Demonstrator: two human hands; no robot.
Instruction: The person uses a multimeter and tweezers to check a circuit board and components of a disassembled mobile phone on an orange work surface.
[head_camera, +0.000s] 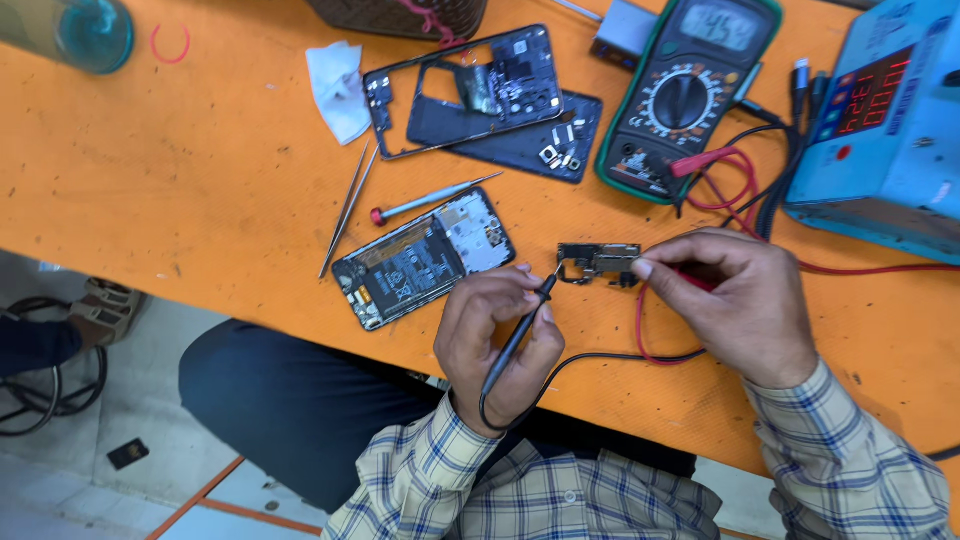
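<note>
Basically, head view: left hand (497, 345) grips black probe (520, 333) pen-style so its tip meets the small circuit board (598, 262) on the orange table (200, 180). Right hand (735, 300) clenches red probe (700, 281), mostly hidden, at the board's other end, bracing it. Opened phone (422, 258) lies just left, multimeter (690, 95) beyond.

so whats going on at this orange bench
A person in a checked shirt is probing a small circuit board on the orange bench. The left hand holds a black probe with its tip at the board's left end; the right hand holds a red probe at the right end. Both leads run towards the multimeter, which is switched on. An opened phone, its frame, tweezers and a screwdriver lie nearby.
</note>
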